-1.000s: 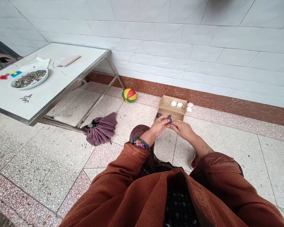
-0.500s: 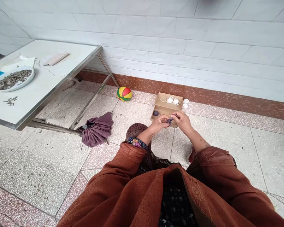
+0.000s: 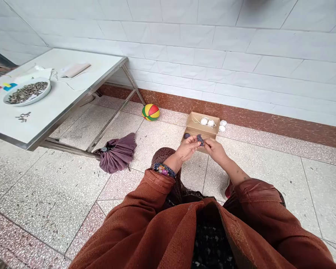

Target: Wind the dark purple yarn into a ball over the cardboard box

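A small piece of dark purple knitted or crocheted yarn work is held up between my two hands, over the near edge of an open cardboard box. My left hand pinches its left side between thumb and fingers. My right hand is closed at its right edge; whether a hook or needle is in those fingers is too small to make out. Behind my left fingers, a dark ball of yarn lies in the box. White yarn balls rest in the raised part of the box.
More white yarn balls lie on the floor beside the box. A colourful ball sits by the wall. At left stands a metal-framed table bearing a plate of seeds. A folded purple umbrella lies near its leg.
The yarn piece has been turned up and shows more fully between my hands. My right hand has lowered slightly. The whole view has shifted a little, so things appear further right.
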`<state>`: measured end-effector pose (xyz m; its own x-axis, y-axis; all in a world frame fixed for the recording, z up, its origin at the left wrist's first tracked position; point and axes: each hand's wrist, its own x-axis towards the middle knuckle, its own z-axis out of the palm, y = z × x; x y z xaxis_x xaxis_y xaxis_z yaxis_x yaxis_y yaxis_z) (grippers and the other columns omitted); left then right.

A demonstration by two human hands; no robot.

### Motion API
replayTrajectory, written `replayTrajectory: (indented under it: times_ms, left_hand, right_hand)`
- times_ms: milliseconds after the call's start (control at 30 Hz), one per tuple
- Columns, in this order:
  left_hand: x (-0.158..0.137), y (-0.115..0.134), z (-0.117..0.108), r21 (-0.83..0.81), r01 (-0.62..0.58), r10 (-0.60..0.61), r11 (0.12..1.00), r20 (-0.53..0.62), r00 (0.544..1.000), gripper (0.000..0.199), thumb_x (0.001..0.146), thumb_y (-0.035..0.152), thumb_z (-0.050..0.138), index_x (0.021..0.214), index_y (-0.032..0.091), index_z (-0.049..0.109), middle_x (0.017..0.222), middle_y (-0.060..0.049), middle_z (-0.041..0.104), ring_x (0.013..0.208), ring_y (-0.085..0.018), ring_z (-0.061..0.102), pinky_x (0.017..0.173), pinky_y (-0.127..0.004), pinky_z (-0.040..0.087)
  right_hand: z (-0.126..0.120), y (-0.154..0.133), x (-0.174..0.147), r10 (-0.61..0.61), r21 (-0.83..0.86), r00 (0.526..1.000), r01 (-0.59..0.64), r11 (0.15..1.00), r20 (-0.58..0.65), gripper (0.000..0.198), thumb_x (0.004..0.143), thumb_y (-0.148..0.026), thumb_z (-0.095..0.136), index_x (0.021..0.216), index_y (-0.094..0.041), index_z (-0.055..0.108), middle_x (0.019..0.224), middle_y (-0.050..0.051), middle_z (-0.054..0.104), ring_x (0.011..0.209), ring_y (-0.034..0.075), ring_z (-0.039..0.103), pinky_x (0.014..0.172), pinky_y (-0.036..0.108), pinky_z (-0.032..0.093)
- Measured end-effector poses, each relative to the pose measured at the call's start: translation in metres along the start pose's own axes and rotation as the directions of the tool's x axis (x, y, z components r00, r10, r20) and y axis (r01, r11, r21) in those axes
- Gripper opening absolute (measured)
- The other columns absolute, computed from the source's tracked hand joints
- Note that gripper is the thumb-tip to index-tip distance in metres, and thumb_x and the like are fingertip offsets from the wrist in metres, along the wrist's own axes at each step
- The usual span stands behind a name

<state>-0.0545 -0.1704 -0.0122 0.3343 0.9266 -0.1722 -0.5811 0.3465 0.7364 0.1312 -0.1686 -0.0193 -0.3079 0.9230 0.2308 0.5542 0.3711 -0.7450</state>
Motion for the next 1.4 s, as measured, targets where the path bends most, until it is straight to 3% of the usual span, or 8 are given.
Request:
replayTrajectory:
  times_ms: [133,300,533,733,867,1000,1200,1400]
  left_hand:
    - [0.004,0.002,-0.006,0.016,-0.053,0.055,0.998,-0.094,0.994,0.045,0.063,0.025,0.093,0.098,0.017,0.066,0.092,-0.001,0.07,0.084,-0.012,0.065,0.088,-0.031,0.05]
    - [0.008,-0.001,-0.011,0.233,-0.098,0.147,0.968,-0.204,0.968,0.051,0.054,0.026,0.095,0.089,0.017,0.06,0.079,0.004,0.065,0.073,-0.009,0.06,0.078,-0.028,0.048]
    - [0.006,-0.012,-0.006,0.53,-0.045,0.047,0.847,0.01,0.999,0.048,0.051,0.032,0.096,0.077,0.016,0.059,0.07,0.005,0.064,0.064,-0.007,0.056,0.069,-0.025,0.044]
    - [-0.002,-0.008,0.001,0.373,0.046,-0.118,0.927,0.172,0.978,0.05,0.055,0.034,0.098,0.079,0.015,0.058,0.073,0.003,0.064,0.068,-0.01,0.06,0.072,-0.029,0.05]
    - [-0.003,-0.001,0.001,0.145,0.042,-0.051,0.989,0.063,0.997,0.05,0.06,0.027,0.095,0.095,0.018,0.062,0.088,0.0,0.069,0.08,-0.012,0.065,0.077,-0.029,0.051]
    - [0.001,0.003,-0.002,0.021,-0.071,0.072,0.997,-0.09,0.993,0.049,0.063,0.021,0.09,0.102,0.02,0.061,0.094,0.001,0.067,0.086,-0.012,0.064,0.082,-0.028,0.05]
    - [0.006,-0.001,-0.009,0.335,-0.119,0.216,0.935,-0.27,0.938,0.034,0.061,0.014,0.081,0.084,0.018,0.058,0.075,0.005,0.06,0.071,-0.008,0.053,0.073,-0.024,0.042]
    - [-0.006,-0.01,-0.006,0.57,-0.097,0.118,0.816,0.0,0.993,0.032,0.058,0.012,0.08,0.08,0.017,0.057,0.069,0.007,0.056,0.063,-0.006,0.048,0.066,-0.024,0.035]
  right_hand:
    - [-0.001,-0.005,-0.006,-0.053,-0.091,0.996,0.059,0.994,0.071,0.02,0.101,-0.035,0.055,0.101,-0.026,0.073,0.098,0.008,0.074,0.09,0.025,0.069,0.08,0.036,0.054]
    - [-0.013,-0.014,-0.009,-0.191,-0.028,0.979,0.194,0.981,0.077,0.026,0.104,-0.041,0.053,0.103,-0.027,0.075,0.095,0.008,0.073,0.09,0.025,0.069,0.082,0.037,0.054]
    - [-0.025,-0.013,-0.003,-0.179,-0.045,0.984,0.178,0.983,-0.019,0.028,0.103,-0.044,0.058,0.094,-0.027,0.079,0.091,0.007,0.074,0.087,0.024,0.068,0.082,0.037,0.055]
    - [-0.015,-0.001,0.004,-0.139,-0.059,0.981,0.132,0.989,-0.134,0.025,0.102,-0.04,0.062,0.088,-0.025,0.076,0.085,0.005,0.072,0.082,0.022,0.067,0.076,0.034,0.054]
    - [-0.006,0.005,0.006,-0.07,-0.048,0.98,0.062,0.997,-0.186,0.024,0.102,-0.036,0.057,0.089,-0.022,0.071,0.085,0.006,0.072,0.079,0.021,0.066,0.074,0.034,0.054]
    - [0.001,-0.002,-0.002,-0.132,-0.077,0.991,0.13,0.989,-0.031,0.022,0.103,-0.034,0.053,0.097,-0.023,0.071,0.094,0.008,0.074,0.088,0.023,0.069,0.079,0.035,0.054]
    - [-0.014,-0.022,-0.011,-0.241,0.016,0.969,0.241,0.97,0.05,0.024,0.103,-0.038,0.056,0.098,-0.023,0.074,0.088,0.006,0.073,0.078,0.02,0.066,0.074,0.033,0.054]
    - [-0.025,-0.021,-0.004,-0.174,0.042,0.983,0.177,0.983,-0.056,0.023,0.099,-0.039,0.062,0.092,-0.024,0.078,0.085,0.006,0.072,0.077,0.021,0.064,0.072,0.034,0.053]
